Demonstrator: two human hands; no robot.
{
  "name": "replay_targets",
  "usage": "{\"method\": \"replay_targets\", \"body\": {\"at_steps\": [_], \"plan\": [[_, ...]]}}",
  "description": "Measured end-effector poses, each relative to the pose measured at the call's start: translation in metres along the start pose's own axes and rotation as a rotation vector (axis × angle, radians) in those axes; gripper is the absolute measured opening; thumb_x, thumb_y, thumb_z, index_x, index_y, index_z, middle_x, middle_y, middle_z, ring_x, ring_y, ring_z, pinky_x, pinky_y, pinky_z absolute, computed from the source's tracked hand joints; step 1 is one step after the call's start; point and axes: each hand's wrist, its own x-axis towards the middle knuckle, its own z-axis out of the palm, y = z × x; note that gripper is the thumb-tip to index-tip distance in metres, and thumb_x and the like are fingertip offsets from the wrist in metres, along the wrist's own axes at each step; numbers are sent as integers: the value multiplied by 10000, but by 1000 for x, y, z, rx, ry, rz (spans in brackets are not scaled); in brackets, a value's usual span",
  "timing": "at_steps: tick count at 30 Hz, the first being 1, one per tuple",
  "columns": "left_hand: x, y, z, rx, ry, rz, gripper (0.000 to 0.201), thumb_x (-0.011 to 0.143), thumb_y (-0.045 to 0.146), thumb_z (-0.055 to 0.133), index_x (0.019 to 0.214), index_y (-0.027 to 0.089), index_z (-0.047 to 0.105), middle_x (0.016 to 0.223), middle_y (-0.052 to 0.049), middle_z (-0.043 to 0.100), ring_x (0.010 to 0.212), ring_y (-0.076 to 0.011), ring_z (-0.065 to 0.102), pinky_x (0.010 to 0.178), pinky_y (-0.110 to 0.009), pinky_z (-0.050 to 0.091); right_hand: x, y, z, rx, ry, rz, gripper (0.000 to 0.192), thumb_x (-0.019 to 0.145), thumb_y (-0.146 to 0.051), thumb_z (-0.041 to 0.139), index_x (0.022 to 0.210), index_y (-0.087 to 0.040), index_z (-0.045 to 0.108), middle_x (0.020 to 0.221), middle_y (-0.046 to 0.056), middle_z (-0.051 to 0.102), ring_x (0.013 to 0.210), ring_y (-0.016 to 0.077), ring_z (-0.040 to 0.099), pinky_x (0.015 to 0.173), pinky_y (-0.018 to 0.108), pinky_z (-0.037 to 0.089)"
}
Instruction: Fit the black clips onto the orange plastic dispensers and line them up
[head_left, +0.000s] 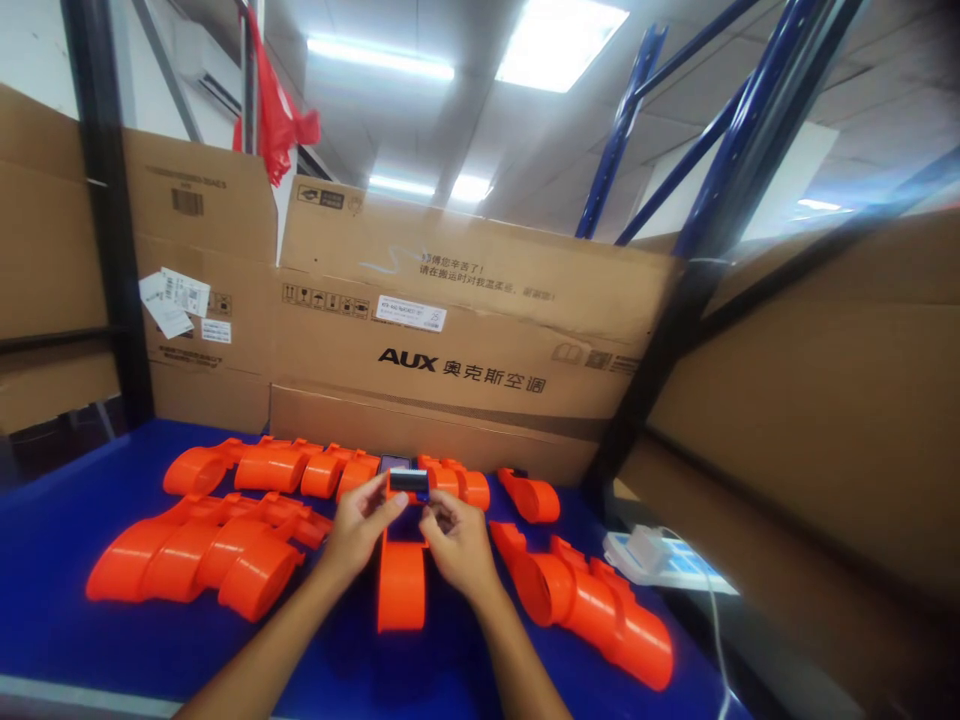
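Both hands are meeting at the worktop's [60, 540] centre: the left hand [358, 528] at ten o'clock and the right hand [456, 545] at two o'clock of a plastic part [401, 592], pinching a small block [409, 481] at its twelve o'clock end. More parts are lying at nine [202, 560], eleven [270, 467] and three o'clock [592, 605]. Cardboard boxes [465, 340] are standing behind, at twelve.
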Motion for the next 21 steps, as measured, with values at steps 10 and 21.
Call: {"method": "replay_targets", "body": {"at_steps": [10, 21], "plan": [[-2, 5, 3, 29, -43, 27, 330, 738, 349, 787, 1017, 174, 770, 929, -76, 760, 889, -263, 688, 834, -339, 529, -2, 0, 1, -27, 4, -1, 236, 834, -270, 497, 758, -183, 703, 566, -32, 439, 505, 110, 370, 456, 200, 294], [-1, -1, 0, -9, 4, 40, 369, 776, 401, 755, 1060, 166, 739, 992, -98, 758, 947, -274, 694, 920, -387, 507, 0, 6, 6, 79, 81, 43, 199, 798, -281, 562, 812, -163, 721, 578, -29, 505, 514, 109, 435, 487, 209, 387]]}}
